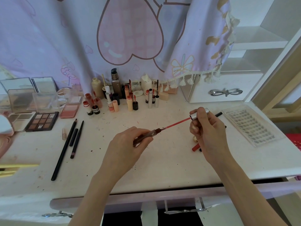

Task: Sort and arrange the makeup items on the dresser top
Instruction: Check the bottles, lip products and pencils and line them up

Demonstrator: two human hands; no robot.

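Lip gloss tube (145, 136), dark brownish, held tilted above the dresser top (162, 160), neck up-right. Its wand (177, 123), red-coated, is drawn mostly out, tip at the neck; silver cap (199, 113) at the upper end. Back row: upright cluster of lip tubes and bottles (120, 98). Left: eyeshadow palette (42, 121) open, blush compact (69, 110) beside it, three dark pencils (70, 144) lying roughly parallel. Right: clear lash tray (251, 126) flat; a red tube (196, 147) lying partly hidden.
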